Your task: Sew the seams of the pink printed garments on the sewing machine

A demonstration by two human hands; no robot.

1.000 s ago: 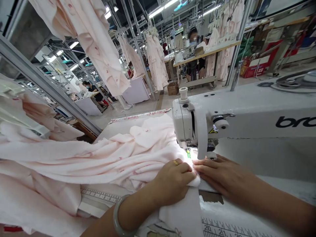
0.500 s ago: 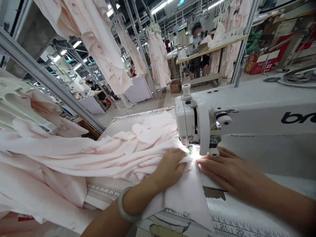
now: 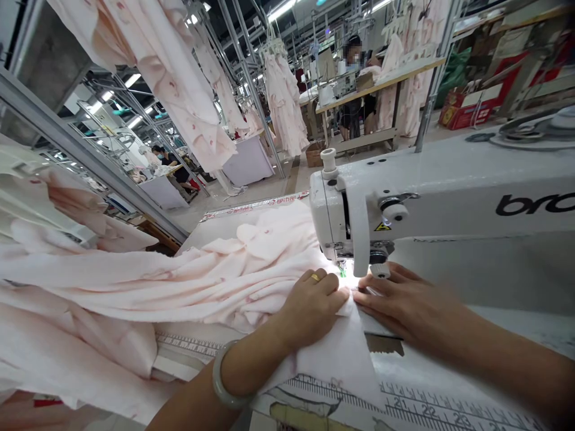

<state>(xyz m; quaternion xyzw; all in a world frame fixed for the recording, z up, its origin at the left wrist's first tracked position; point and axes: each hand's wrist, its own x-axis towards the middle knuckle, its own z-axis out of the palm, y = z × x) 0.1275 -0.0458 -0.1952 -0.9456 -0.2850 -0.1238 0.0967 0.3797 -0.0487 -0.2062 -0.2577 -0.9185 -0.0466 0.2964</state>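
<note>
A long length of pale pink fabric [image 3: 269,239] with small darker marks runs in folds from the left to the lit needle area of a white sewing machine [image 3: 336,209]. My left hand [image 3: 312,305], wearing a ring and a bangle, is closed on the fabric just left of the presser foot [image 3: 342,269]. A flap of fabric [image 3: 341,359] hangs toward me below it. To the right of the needle, my right hand [image 3: 395,299] rests low with its fingers stretched out and fingertips at the fabric's edge. The machine head hides part of these fingers.
Ruler tape [image 3: 426,410] lines the table's near edge. Hangers [image 3: 40,191] with pink fabric crowd the left, and pink garments [image 3: 175,78] hang above. A metal rail [image 3: 90,149] crosses the left side. Farther off, a person [image 3: 354,90] sits at another table.
My left hand has curled more, its thumb coming close to my right fingertips. My right fingers have bent slightly and drawn in toward the needle. The whole view has shifted slightly.
</note>
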